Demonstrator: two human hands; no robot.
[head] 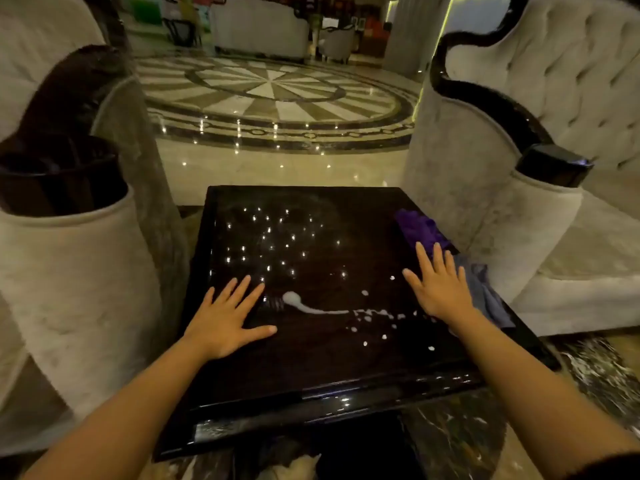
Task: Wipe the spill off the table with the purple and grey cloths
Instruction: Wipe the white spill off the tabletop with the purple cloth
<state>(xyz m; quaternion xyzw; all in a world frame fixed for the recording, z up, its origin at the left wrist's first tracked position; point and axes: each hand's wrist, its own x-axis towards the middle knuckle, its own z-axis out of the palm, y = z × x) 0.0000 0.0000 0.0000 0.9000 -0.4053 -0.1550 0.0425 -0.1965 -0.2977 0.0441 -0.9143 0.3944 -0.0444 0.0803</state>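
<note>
A white spill (pixel 304 306) streaks across the glossy dark table (pixel 311 368), with scattered white drops (pixel 384 337) to its right. My left hand (pixel 227 320) lies flat and open on the tabletop just left of the streak. My right hand (pixel 440 289) is open with fingers spread, right of the spill, its outer edge over the grey cloth (pixel 485 289). The purple cloth (pixel 419 226) lies crumpled at the table's right edge, just beyond my right fingertips. Neither hand holds anything.
Pale tufted armchairs with dark trim stand close on the left (pixel 69 271) and the right (pixel 519 220) of the table. Beyond it lies a polished marble floor (pixel 277 88) with a round pattern. Ceiling lights reflect as bright dots on the tabletop.
</note>
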